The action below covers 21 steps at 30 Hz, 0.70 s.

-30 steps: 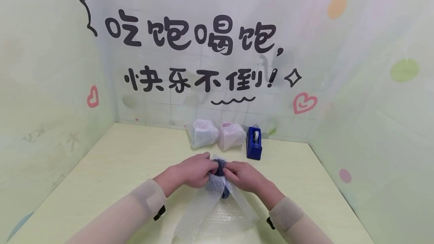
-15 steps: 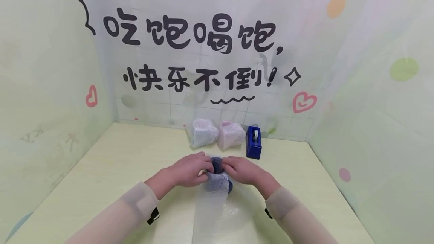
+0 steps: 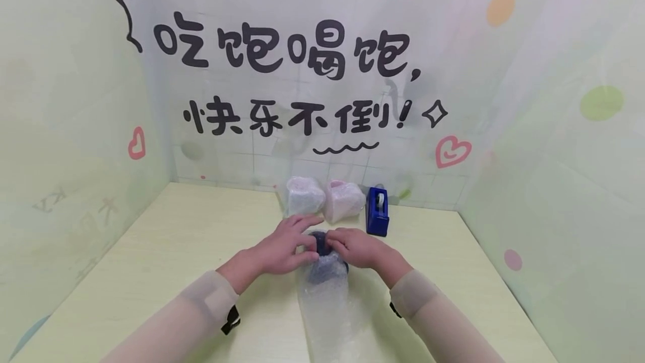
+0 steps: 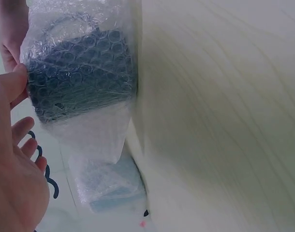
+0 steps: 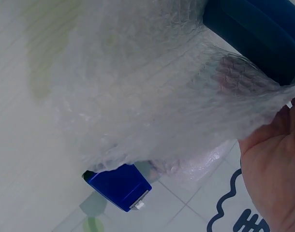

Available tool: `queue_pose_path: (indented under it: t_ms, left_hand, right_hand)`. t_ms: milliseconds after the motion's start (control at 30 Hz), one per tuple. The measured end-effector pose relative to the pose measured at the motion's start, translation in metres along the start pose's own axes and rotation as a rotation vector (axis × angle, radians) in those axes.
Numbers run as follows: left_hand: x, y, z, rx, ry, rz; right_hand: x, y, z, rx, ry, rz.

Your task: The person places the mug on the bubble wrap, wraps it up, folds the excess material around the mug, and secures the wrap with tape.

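Note:
A dark blue mug (image 3: 321, 238) stands upright in front of me, its opening facing up and its side covered by bubble wrap (image 3: 326, 310). The long tail of the wrap runs toward me over the table. In the right wrist view the mug's blue handle (image 5: 256, 36) sticks out uncovered. My left hand (image 3: 286, 248) lies at the left of the rim, thumb touching the wrapped edge and the other fingers spread loosely. At the right of the rim my right hand (image 3: 359, 247) pinches the edge of the bubble wrap; its fingertips are partly hidden.
Two bubble-wrapped bundles, one whitish (image 3: 304, 196) and one pinkish (image 3: 345, 202), stand at the back by the wall. Right of them is a blue tape dispenser (image 3: 378, 213). Printed curtains enclose the pale wooden table (image 3: 201, 240) at the back and sides.
My left hand's fingers have loosened and spread from the rim. The bubble wrap's tails, earlier apart, now lie together in front of the mug. The mug's handle has swung to the right.

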<state>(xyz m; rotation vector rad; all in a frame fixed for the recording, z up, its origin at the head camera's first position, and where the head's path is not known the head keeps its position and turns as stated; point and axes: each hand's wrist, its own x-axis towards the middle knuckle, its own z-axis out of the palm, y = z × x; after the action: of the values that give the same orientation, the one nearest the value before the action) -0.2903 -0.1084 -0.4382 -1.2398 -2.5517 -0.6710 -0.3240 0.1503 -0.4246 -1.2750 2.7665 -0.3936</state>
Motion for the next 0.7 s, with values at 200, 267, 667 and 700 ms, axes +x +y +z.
queue_pose_path:
  t_ms: [200, 267, 667, 700]
  left_hand:
    - [0.008, -0.001, -0.003, -0.165, -0.116, -0.069]
    - [0.010, -0.001, -0.003, -0.180, -0.110, -0.068]
    - [0.010, -0.001, 0.001, -0.217, -0.101, -0.085]
    - [0.010, -0.001, 0.001, -0.217, -0.101, -0.084]
  right_hand:
    - [-0.002, -0.002, -0.002, 0.008, -0.011, 0.043]
    - [-0.003, -0.003, -0.001, 0.005, -0.002, 0.046]
    - [-0.043, -0.026, 0.000, -0.168, 0.430, -0.269]
    - [-0.050, -0.032, -0.001, -0.141, 0.437, -0.326]
